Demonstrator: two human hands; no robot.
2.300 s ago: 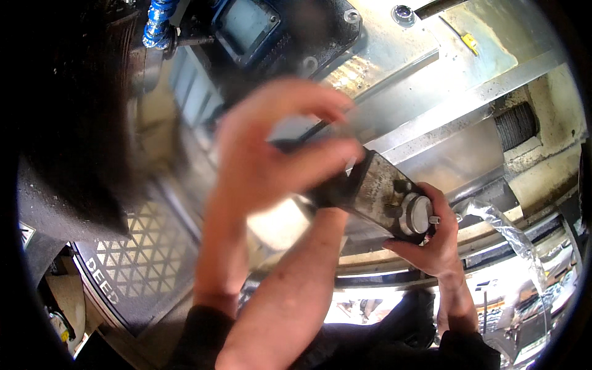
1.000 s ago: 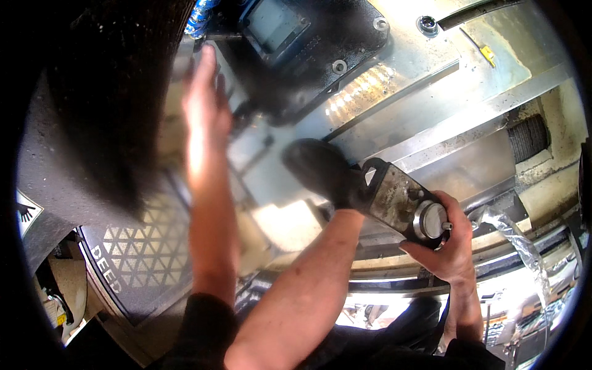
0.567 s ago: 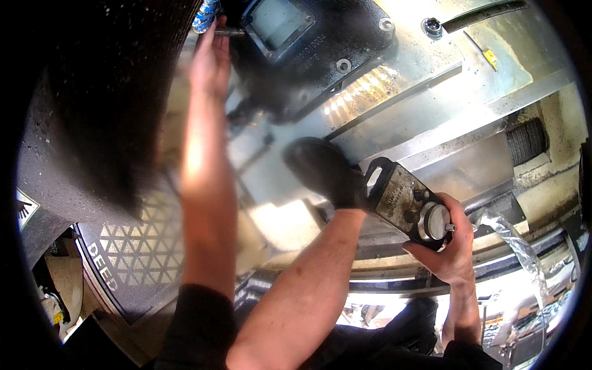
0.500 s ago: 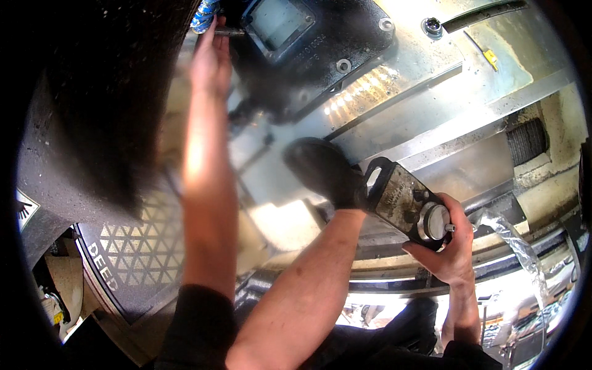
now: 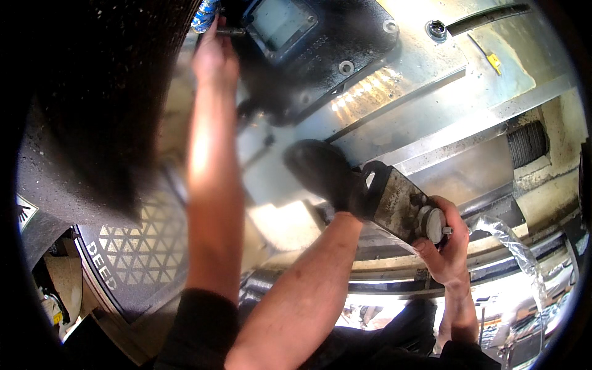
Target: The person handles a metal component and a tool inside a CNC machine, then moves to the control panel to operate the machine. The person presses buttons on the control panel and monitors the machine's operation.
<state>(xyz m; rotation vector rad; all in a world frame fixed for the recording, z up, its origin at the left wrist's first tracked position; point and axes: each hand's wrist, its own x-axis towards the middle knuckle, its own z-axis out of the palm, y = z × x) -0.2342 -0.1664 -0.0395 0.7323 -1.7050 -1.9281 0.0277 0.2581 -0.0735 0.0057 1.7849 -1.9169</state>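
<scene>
In my right hand (image 5: 449,246) is a handheld control pendant with a round handwheel (image 5: 399,200), its fingers curled round the lower end and the thumb beside the wheel. My left hand (image 5: 216,55) reaches far up, fingers close together beside a blue-and-white segmented piece (image 5: 205,17) and a short metal rod (image 5: 232,31). What those fingers grip is hidden. The rod's other end points at a dark metal block (image 5: 327,52) with a square window-like recess and bolt holes.
My bare leg, in a black shoe (image 5: 320,169), rests across the metal machine bed. A large dark machine part (image 5: 92,135) fills the upper left. A yellow-tagged piece (image 5: 493,61) lies on the bed at right. Foil-wrapped hose (image 5: 512,246) runs beside the pendant. A patterned mat (image 5: 139,259) lies lower left.
The pendant has tilted slightly in my right hand, and the thumb has shifted on it. My left hand stays by the rod, its wrist slightly turned.
</scene>
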